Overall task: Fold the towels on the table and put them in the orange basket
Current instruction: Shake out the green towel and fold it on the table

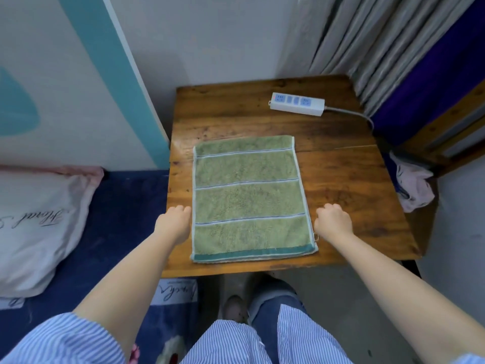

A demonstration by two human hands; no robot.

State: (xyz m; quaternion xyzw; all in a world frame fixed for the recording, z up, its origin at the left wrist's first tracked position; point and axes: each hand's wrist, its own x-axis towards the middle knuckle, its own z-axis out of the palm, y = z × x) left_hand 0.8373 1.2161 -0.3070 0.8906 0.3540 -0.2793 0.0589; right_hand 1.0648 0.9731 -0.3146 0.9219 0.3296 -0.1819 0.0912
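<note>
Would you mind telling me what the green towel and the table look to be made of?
Green towel: looks like cotton terry, matte, with a fuzzy looped pile and flat woven stripes. Table: seemingly solid wood with a slightly glossy finish, showing grain, dark knots and plank seams.
</note>
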